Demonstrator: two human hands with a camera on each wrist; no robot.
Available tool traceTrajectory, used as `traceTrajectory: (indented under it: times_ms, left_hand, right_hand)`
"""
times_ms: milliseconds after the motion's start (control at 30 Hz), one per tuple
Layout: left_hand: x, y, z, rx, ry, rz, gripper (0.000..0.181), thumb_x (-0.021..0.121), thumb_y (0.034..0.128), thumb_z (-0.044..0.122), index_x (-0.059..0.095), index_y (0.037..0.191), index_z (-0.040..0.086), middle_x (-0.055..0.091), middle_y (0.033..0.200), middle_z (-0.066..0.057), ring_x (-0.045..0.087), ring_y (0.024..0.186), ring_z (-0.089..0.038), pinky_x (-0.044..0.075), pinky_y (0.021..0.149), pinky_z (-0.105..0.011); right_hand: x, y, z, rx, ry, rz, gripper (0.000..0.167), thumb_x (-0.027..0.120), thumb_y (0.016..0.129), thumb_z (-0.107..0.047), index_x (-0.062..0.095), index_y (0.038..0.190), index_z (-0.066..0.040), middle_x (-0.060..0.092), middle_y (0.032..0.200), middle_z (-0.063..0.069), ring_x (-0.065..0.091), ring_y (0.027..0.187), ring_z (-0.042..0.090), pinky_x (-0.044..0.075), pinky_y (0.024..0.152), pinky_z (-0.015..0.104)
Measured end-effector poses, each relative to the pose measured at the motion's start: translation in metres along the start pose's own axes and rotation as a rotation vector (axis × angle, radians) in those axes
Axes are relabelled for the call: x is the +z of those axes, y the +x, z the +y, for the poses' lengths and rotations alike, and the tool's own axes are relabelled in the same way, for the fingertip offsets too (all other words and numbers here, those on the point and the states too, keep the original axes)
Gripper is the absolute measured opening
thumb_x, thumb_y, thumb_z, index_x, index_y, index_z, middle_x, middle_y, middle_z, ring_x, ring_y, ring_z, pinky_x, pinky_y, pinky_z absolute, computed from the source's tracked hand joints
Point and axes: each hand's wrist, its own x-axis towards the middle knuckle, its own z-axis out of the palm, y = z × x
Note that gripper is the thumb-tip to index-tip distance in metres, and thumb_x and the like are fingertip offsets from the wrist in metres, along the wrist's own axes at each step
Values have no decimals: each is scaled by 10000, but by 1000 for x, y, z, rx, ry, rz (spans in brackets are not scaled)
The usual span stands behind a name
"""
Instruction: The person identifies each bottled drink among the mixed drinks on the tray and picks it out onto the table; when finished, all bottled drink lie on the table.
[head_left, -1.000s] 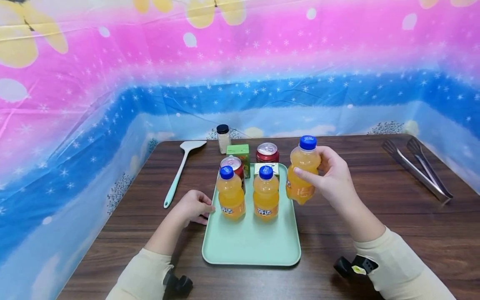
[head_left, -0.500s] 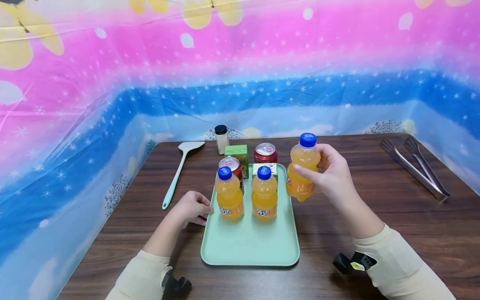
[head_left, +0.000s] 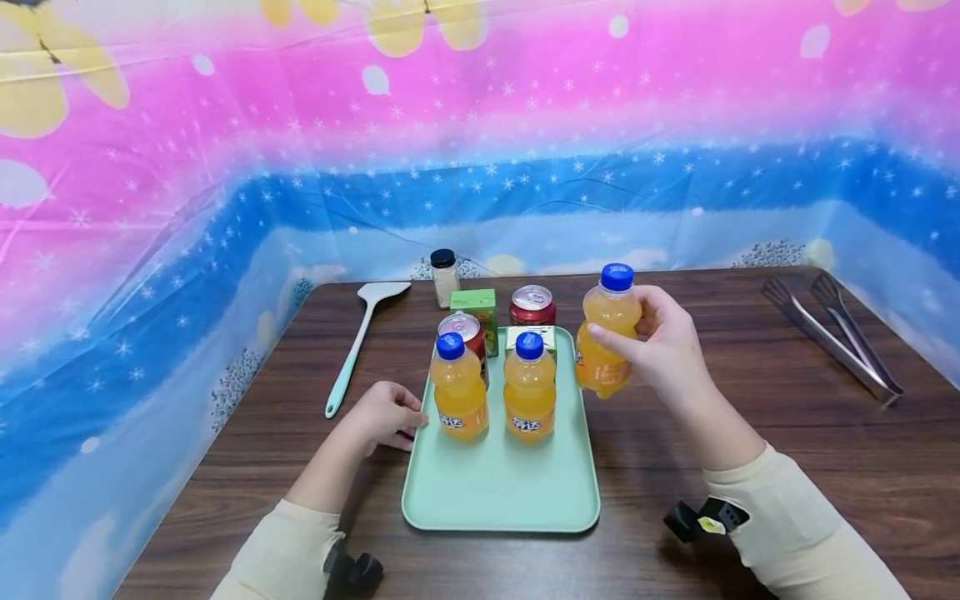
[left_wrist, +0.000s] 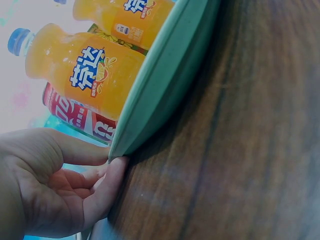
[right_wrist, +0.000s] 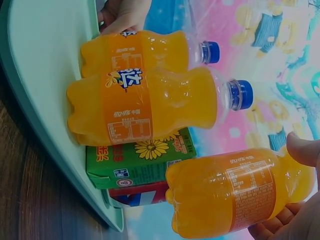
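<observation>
Orange bottle (head_left: 602, 367) partly hides the right hand (head_left: 670, 343) in head view.

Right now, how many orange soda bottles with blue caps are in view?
3. The left bottle and the middle bottle stand side by side on the green tray; the right hand holds the third bottle up near the tray's right edge.

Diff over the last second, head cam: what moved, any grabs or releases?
The right hand has moved the clear plastic, blue-capped bottle of orange drink slightly up and to the right in the head view. Nothing was newly taken hold of or let go. Unchanged: the left hand pinching the pale green rectangular tray, and the two matching bottles standing on it.
</observation>
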Motion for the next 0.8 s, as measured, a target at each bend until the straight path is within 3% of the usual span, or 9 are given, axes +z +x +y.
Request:
traceTrajectory:
  times_ms: [800]
  left_hand:
    - [0,-3,1,5,-2,-6,158,676,838,17,567,929,-52,577,842,-164,592,694,-240,566,561,-351]
  right_hand:
    - [-3,9,9,57,-51,43,600,738,816,-305,445,1266,-38,524,1191,128,541,1078,294,476,892,489]
